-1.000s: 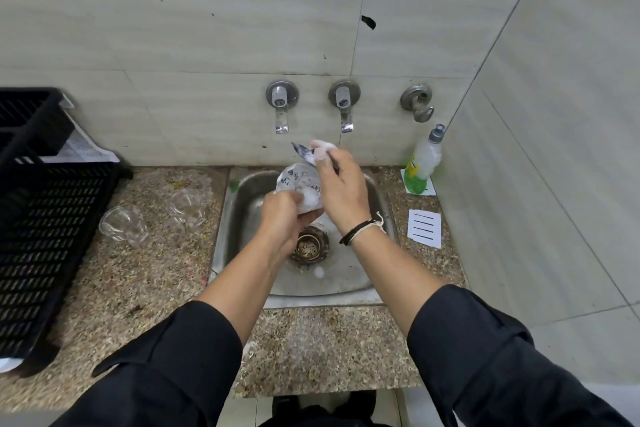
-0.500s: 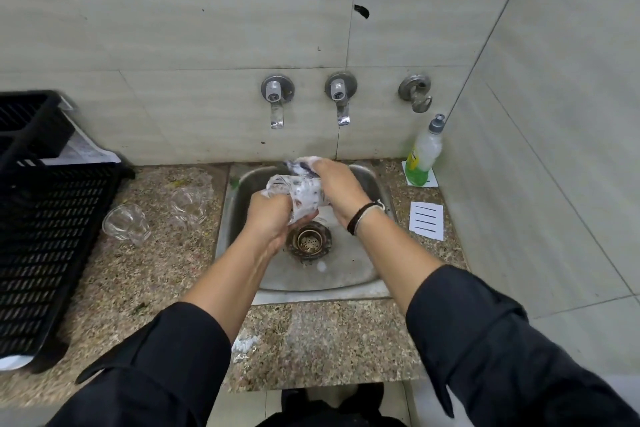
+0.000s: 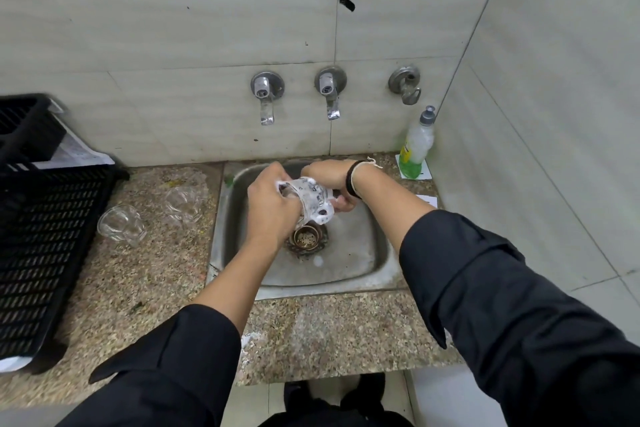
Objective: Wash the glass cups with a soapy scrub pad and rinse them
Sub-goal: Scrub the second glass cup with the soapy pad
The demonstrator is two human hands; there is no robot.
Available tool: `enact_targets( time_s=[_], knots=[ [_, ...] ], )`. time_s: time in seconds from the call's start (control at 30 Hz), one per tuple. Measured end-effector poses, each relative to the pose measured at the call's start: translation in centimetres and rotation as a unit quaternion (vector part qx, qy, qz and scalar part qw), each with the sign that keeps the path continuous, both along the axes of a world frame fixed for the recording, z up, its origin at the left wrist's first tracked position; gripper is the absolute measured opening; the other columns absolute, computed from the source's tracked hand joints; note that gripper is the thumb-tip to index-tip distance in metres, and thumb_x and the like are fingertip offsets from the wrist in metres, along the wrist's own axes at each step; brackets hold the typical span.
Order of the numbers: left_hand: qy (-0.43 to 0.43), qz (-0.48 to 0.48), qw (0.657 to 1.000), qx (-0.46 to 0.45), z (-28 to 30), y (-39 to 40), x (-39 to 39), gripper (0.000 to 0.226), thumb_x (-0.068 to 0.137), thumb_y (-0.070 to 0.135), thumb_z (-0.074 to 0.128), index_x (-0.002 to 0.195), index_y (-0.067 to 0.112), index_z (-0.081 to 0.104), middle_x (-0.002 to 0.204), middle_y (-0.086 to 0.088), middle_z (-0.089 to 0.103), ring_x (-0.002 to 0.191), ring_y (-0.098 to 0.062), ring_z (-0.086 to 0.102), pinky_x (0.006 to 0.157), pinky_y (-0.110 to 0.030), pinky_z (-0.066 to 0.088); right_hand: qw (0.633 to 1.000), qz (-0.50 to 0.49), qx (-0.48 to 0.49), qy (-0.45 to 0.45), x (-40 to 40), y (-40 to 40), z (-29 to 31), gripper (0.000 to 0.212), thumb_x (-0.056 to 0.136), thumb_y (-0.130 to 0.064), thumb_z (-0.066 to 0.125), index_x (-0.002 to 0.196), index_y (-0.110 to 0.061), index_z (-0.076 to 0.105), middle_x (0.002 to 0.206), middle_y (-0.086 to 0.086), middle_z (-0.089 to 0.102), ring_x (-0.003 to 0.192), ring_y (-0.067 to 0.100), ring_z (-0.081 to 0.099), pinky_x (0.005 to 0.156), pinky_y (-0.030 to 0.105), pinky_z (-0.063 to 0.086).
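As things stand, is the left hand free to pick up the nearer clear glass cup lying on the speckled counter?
Probably not yet: the left hand grips the soapy glass cup over the steel sink. The path to the clear glass cup looks unobstructed.

The sink [image 3: 363, 263] sat in the counter [image 3: 145, 274]. Behind it, two taps [image 3: 265, 97] projected from the wall. Two cups [image 3: 119, 224] lay left of the sink, a crate [image 3: 38, 236] farther left. A bottle [image 3: 415, 146] stood behind the sink's right corner.
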State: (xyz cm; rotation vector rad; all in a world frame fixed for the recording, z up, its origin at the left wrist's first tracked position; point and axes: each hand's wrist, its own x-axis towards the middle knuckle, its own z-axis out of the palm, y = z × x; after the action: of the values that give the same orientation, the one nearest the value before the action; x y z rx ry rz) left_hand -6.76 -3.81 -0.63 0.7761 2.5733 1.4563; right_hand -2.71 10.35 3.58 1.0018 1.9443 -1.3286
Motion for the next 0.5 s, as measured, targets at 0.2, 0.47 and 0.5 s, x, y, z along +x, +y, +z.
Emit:
enact_targets(
  time_s=[0.2, 0.47, 0.5],
  knots=[
    [-0.001, 0.045, 0.999, 0.0, 0.8, -0.2, -0.5, 0.018, 0.076, -0.01, 0.047, 0.082, 0.006, 0.054, 0.072, -0.009, 0.057, 0.06, -0.013, 0.044, 0.05, -0.015, 0.035, 0.946, -0.235, -0.037, 0.222, 0.8, -1.4, -3.2, 0.042, 0.091, -0.052, 0.058, 0.09, -0.011, 0.067, 0.09, 0.011, 0.073, 0.08, 0.031, 0.073, 0.067, 0.047, 0.063],
    [-0.183, 0.083, 0.978, 0.056, -1.9, -0.5, -2.3, 0.011, 0.074, -0.005, 0.044, 0.079, 0.0, 0.052, 0.076, -0.027, 0.062, 0.067, -0.018, 0.051, 0.06, -0.037, 0.043, 0.854, -0.352, -0.088, 0.373, 3.8, -3.1, -6.4, 0.043, 0.092, -0.041, 0.067, 0.099, 0.001, 0.075, 0.08, 0.006, 0.067, 0.07, 0.016, 0.058, 0.063, 0.027, 0.047],
    [-0.182, 0.072, 0.979, 0.052, -1.7, -0.5, -2.3, 0.009, 0.075, -0.006, 0.044, 0.078, -0.001, 0.051, 0.073, -0.026, 0.058, 0.066, -0.018, 0.048, 0.059, -0.036, 0.041, 0.858, -0.34, -0.079, 0.378, 3.9, -3.1, -6.5, 0.039, 0.094, -0.042, 0.064, 0.094, -0.005, 0.077, 0.079, 0.005, 0.066, 0.069, 0.015, 0.057, 0.063, 0.027, 0.046]
  ],
)
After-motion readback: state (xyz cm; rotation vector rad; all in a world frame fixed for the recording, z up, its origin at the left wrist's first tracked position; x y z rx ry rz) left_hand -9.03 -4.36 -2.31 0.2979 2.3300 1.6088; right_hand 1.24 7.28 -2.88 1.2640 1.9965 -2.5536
